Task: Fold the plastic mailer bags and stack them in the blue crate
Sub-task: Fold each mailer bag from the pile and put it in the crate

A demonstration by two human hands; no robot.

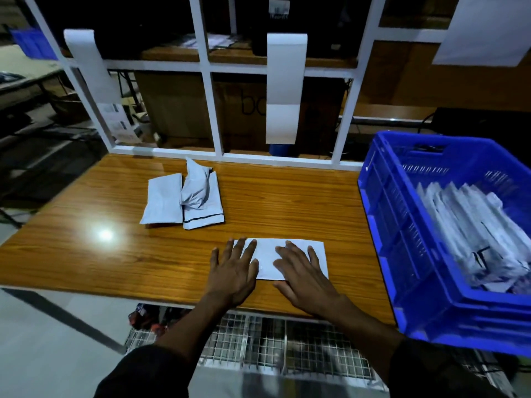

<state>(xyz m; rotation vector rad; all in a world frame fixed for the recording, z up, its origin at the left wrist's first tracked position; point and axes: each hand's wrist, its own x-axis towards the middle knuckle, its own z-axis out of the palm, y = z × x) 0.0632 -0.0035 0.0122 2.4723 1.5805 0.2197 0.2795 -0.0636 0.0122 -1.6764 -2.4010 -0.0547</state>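
Note:
A white folded mailer bag (pixel 268 261) lies flat near the front edge of the wooden table (pixel 115 254). My left hand (pixel 234 271) presses on its left end with straight, spread fingers. Over its right half my right hand (pixel 304 274) lies flat, fingers straight. Further back on the table sits a small pile of grey mailer bags (pixel 184 201), one of them crumpled and standing up. The blue crate (pixel 402 239) stands at the table's right end, with several folded mailers (pixel 471 234) stacked inside.
A white frame (pixel 212 110) rises along the table's back edge, with white paper strips (pixel 284 87) hanging from it. Cardboard boxes stand behind it. A wire mesh shelf (pixel 273 340) runs below the table front. Bright light glares on the wood at left.

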